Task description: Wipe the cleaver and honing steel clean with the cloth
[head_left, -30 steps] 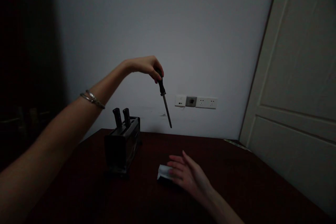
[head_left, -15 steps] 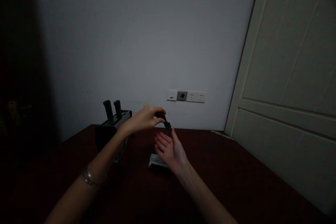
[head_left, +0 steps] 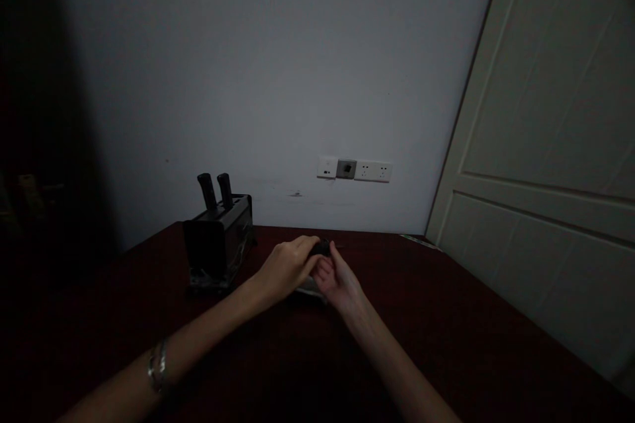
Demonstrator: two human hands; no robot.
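My left hand (head_left: 292, 264) is closed around the black handle of a knife (head_left: 323, 248), held low over the dark red table (head_left: 307, 363). My right hand (head_left: 337, 281) meets it from the right, its thumb against the dark end of the handle and its fingers curled below. The blade is mostly hidden and hard to make out in the dim light. Just under both hands lies a pale, flat folded piece (head_left: 310, 289), partly covered by them. To the left stands a black knife holder (head_left: 218, 238) with two black handles (head_left: 215, 192) sticking up.
At the back, a pale wall (head_left: 278, 112) carries a row of sockets (head_left: 354, 170). A cream panelled door (head_left: 536, 165) rises along the right side. A patterned strip (head_left: 421, 242) lies at the table's far right edge.
My left hand has come down and right with the knife. My right hand, spread before, has curled its fingers and now meets the knife. The view has tilted slightly.
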